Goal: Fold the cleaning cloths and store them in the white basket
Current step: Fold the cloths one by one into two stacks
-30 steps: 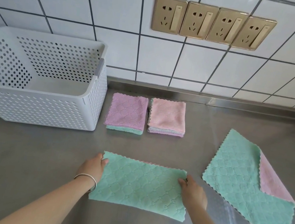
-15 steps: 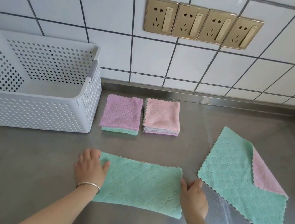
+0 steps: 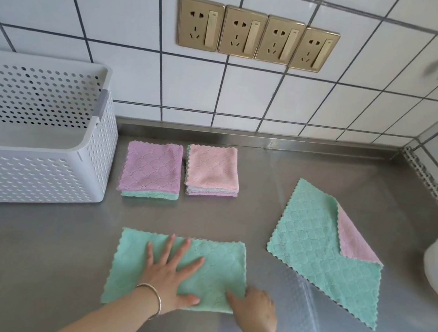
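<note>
Our left hand (image 3: 168, 277) lies flat, fingers spread, on the folded green cloth (image 3: 215, 266) at the steel counter's (image 3: 31, 252) front; our right hand (image 3: 255, 307) pinches its near right corner. No writing reads anywhere. The white basket (image 3: 43, 169) stands back left.

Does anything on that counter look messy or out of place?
Only the unfolded green cloth on the right: it lies askew, one corner flipped over showing pink. The two folded stacks sit neatly beside the white basket.
</note>
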